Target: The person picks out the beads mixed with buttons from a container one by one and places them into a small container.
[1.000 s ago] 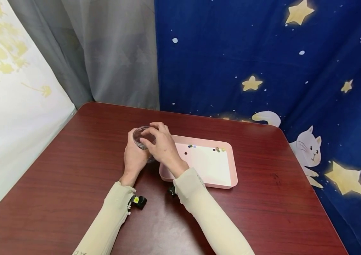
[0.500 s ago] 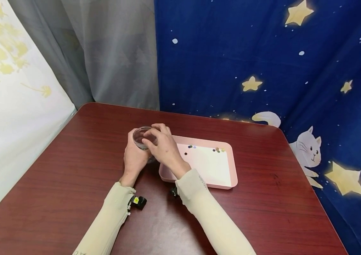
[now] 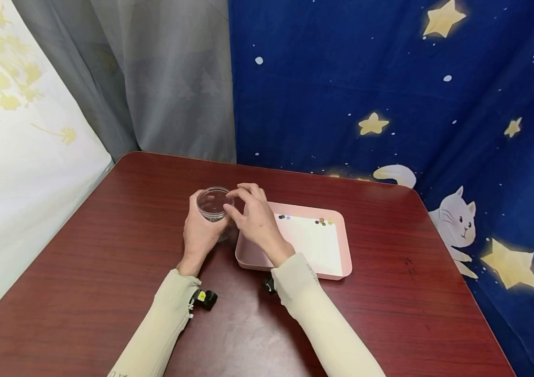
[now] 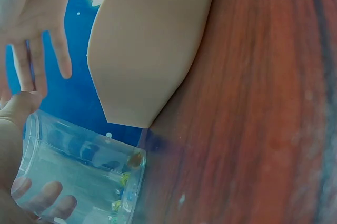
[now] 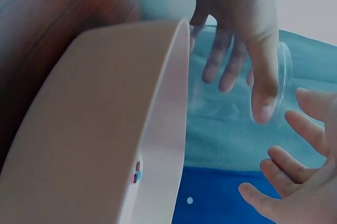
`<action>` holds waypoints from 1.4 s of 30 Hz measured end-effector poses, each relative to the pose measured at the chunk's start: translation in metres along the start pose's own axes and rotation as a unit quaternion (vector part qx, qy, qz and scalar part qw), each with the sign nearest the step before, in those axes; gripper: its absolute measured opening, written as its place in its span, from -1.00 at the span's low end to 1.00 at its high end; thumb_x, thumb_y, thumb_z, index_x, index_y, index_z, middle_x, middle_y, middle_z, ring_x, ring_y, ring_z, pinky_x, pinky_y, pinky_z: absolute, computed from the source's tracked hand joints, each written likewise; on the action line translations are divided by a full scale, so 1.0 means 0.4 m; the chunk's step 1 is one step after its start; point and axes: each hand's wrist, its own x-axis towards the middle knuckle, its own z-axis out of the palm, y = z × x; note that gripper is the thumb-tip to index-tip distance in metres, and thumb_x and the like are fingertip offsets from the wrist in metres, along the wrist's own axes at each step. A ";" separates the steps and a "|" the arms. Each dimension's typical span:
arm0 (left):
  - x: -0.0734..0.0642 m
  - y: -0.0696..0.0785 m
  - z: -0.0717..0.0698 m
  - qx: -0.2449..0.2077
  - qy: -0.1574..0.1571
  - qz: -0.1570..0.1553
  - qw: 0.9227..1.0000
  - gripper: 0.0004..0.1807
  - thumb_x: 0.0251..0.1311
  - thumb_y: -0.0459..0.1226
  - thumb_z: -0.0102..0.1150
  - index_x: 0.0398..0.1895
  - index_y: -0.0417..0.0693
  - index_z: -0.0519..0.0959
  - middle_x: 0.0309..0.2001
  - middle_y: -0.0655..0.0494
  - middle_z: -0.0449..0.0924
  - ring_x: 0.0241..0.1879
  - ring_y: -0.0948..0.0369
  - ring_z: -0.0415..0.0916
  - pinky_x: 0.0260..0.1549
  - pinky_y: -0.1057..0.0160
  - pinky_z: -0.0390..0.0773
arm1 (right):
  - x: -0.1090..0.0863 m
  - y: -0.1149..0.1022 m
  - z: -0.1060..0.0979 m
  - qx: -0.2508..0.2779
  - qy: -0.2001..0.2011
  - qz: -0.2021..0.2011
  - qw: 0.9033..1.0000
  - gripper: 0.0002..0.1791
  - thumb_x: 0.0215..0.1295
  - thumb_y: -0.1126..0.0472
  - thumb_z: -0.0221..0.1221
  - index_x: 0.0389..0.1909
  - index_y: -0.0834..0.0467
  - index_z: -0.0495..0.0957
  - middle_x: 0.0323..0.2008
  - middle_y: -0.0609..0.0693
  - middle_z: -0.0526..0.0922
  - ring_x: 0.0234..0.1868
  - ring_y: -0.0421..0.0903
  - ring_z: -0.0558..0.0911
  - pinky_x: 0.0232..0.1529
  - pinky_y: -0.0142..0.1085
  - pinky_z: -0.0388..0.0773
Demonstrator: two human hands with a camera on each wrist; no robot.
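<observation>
My left hand [image 3: 199, 230] grips a clear plastic jar [image 3: 214, 203], thumb and fingers wrapped round its side near the open mouth. In the left wrist view, several small coloured pieces, some yellow-green and one brown, lie at the bottom of the jar [image 4: 84, 153]. My right hand [image 3: 258, 220] hovers just right of the jar's rim, over the left end of a pink tray [image 3: 346, 246]. Its fingers are spread and loosely bent, with nothing between them in the right wrist view. Small coloured round pieces [image 3: 322, 222] lie along the tray's far side.
The tray's tall side wall [image 5: 95, 113] stands close beside the jar. All of this is on a dark red wooden table [image 3: 106, 251]. Grey and blue star-patterned curtains [image 3: 323, 104] hang behind the table, and a white one [image 3: 21, 173] at its left.
My right hand has drawn back to the right, its fingers coming away from over the jar's mouth. It now covers a dark piece at the tray's left. The left hand and jar have stayed put.
</observation>
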 end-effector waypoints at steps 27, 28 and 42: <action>0.003 0.006 -0.001 -0.005 0.010 0.006 1.000 0.03 -0.10 0.20 0.62 0.45 0.34 0.27 0.22 0.21 0.63 0.23 0.15 0.58 0.19 -0.06 0.49 | -0.035 0.114 -0.082 -0.051 0.016 0.070 0.996 -0.72 0.40 0.02 0.34 0.02 0.05 0.70 0.40 0.05 0.47 0.44 0.08 0.40 0.42 0.06 0.36; 0.003 0.005 0.000 -0.004 0.010 0.005 1.000 0.03 -0.10 0.20 0.62 0.46 0.34 0.27 0.22 0.21 0.63 0.23 0.15 0.58 0.19 -0.07 0.49 | -0.037 0.118 -0.084 -0.055 0.015 0.076 0.996 -0.72 0.40 0.01 0.34 0.02 0.04 0.70 0.40 0.05 0.47 0.44 0.08 0.40 0.42 0.06 0.35; -0.002 0.005 0.008 -0.012 0.009 0.006 1.000 0.01 -0.11 0.17 0.64 0.43 0.34 0.30 0.20 0.22 0.64 0.21 0.17 0.59 0.18 -0.03 0.49 | -0.065 0.179 -0.123 -0.100 0.000 0.140 0.985 -0.72 0.36 -0.01 0.35 -0.01 0.02 0.71 0.41 0.04 0.44 0.45 0.11 0.36 0.46 0.08 0.25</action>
